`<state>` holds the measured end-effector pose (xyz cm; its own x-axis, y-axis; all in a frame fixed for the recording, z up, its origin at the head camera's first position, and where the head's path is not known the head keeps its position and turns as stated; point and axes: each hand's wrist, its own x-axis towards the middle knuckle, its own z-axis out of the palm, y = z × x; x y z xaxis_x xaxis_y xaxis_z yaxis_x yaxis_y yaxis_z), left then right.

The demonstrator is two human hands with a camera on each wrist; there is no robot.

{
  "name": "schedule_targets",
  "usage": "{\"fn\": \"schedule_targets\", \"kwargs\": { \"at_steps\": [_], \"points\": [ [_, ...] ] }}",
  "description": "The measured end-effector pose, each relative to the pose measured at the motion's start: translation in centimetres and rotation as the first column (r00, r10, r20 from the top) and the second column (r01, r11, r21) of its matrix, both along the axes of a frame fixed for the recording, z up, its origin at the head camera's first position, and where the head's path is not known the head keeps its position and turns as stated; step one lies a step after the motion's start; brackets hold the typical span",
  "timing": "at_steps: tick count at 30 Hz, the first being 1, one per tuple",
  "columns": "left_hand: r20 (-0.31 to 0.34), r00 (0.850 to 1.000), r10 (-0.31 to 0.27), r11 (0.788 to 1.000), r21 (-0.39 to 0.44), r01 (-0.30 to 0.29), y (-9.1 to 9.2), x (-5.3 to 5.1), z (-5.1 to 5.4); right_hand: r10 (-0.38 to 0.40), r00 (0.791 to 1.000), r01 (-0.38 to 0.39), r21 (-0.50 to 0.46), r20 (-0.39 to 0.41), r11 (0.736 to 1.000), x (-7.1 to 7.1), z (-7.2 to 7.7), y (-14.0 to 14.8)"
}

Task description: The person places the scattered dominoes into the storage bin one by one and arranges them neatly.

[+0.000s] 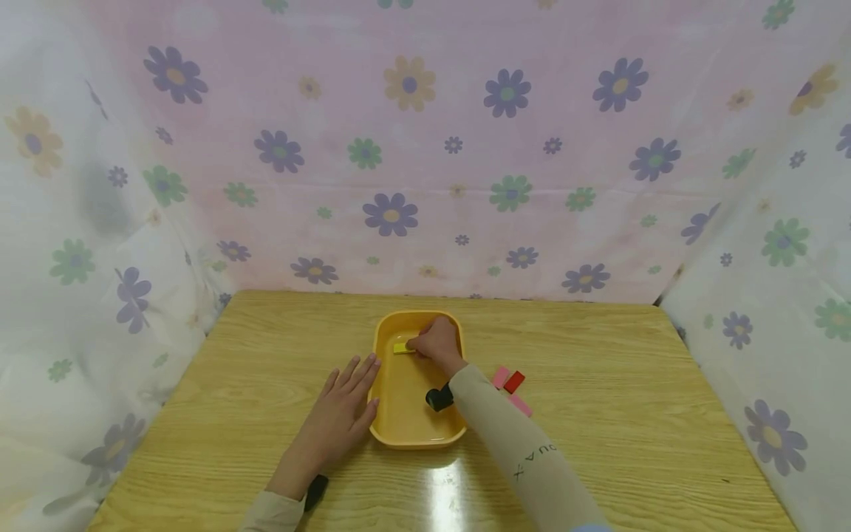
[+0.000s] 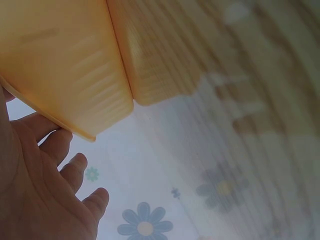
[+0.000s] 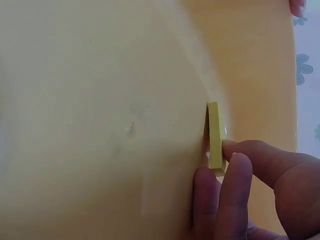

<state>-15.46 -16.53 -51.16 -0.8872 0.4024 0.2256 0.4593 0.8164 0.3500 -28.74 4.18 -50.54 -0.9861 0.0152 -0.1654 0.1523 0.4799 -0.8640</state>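
Observation:
A yellow-orange plastic tray stands on the wooden table. Inside it, towards the far end, my right hand pinches a small flat yellow block between thumb and fingers. Seen from the right wrist, that yellow block stands on edge close to the tray's floor, with the right hand's fingertips at its lower end. My left hand touches the tray's left rim with its fingers extended. In the left wrist view, fingers of the left hand lie along the outside of the tray's rim.
To the right of the tray, a red block and two pink blocks, one nearer and one farther, lie on the table. The right sleeve passes close to them. A flower-patterned curtain hangs behind the table and along both sides.

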Motion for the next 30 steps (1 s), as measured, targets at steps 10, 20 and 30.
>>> {"fn": "schedule_targets", "kwargs": {
  "at_steps": [10,20,30],
  "points": [
    [-0.005,1.000,0.003,1.000,-0.004,-0.003,0.1,0.0,0.0,0.029,0.998,-0.029,0.008,0.047,1.000,0.0,0.4,0.2],
    [-0.014,1.000,0.000,1.000,-0.001,0.000,0.1,0.1,0.3,0.073,0.979,-0.053,-0.106,0.192,0.993,0.6,2.0,0.8],
    [-0.017,1.000,0.001,1.000,-0.004,-0.001,0.1,0.1,0.3,0.213,0.965,-0.158,-0.306,0.156,0.939,1.7,4.2,2.3]
  ]
}}
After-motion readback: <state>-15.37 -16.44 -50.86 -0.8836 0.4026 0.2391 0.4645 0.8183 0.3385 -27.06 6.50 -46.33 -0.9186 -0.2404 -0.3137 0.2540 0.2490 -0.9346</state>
